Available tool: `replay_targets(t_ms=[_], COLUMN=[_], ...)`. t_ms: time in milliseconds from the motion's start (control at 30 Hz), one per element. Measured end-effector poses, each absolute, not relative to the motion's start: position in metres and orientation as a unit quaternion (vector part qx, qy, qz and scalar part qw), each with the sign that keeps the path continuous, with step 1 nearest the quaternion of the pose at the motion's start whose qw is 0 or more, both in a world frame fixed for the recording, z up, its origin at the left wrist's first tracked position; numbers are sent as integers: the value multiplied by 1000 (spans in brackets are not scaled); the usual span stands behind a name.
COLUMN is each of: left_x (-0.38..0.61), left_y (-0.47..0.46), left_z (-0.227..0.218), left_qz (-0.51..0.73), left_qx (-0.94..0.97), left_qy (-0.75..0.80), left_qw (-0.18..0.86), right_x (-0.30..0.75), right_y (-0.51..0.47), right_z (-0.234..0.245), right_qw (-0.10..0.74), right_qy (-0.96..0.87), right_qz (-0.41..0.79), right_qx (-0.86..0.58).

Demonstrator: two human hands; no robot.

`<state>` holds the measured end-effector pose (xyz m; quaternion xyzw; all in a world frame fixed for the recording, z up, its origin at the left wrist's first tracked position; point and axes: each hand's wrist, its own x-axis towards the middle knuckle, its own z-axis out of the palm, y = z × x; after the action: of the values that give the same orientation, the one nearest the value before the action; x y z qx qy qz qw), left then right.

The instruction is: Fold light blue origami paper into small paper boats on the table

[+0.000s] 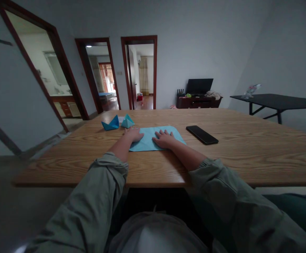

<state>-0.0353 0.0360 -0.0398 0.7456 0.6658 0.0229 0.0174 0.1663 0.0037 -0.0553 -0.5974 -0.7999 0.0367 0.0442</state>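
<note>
A light blue sheet of paper [149, 140] lies flat on the wooden table in front of me. On its left edge rests my left hand [134, 134], fingers stretched out and pressing down. My right hand [165, 139] lies flat on the right part of the sheet with its fingers spread. Neither hand grips anything. Just beyond my left hand stand a darker blue folded paper boat [111, 123] and a paler blue folded paper shape [127, 121] with a pointed top.
To the right of the sheet a black smartphone [202, 135] lies on the wooden table [250, 151]. A small white piece [121, 119] sits behind the folded papers. Farther off are a black table [281, 101] and a dark cabinet [199, 102] bearing a screen [199, 86].
</note>
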Motion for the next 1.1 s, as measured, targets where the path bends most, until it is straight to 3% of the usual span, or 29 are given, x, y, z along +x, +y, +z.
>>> replay_targets(t_ms=[267,1100], left_x=[31,-46], left_y=[14,52], left_z=[-49,-63], left_qz=[52,115], left_qx=[830,702], left_qy=[552,703], left_qw=[65,15], right_x=[178,231], right_y=[7,37], right_z=[-55,-58], right_qw=[40,93], right_qy=[-804,-705], right_qz=[29,-3], right_qx=[-593,-704])
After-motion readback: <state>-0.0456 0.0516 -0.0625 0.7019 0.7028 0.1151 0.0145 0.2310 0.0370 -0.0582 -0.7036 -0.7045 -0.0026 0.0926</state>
